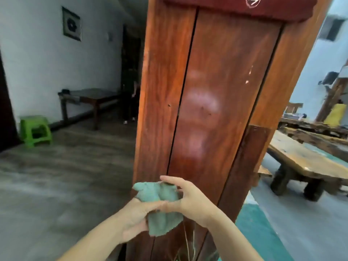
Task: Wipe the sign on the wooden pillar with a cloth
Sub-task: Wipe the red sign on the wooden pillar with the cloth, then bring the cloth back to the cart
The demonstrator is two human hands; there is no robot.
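Observation:
A tall reddish wooden pillar (216,87) fills the middle of the view. At its top edge hangs a dark red sign (235,8) with white characters, mostly cut off by the frame. Low in front of the pillar, both hands hold a crumpled teal cloth (160,194). My left hand (135,217) grips it from below and the left. My right hand (188,196) pinches its upper right part with thumb and fingers. The cloth is well below the sign and apart from it. Pale smudges show on the pillar's face.
A green plastic stool (34,129) and a dark low table (90,97) stand by the white wall at left. A heavy wooden slab table (305,162) sits at right. A framed picture (71,23) hangs on the wall. Grey floor lies left of the pillar.

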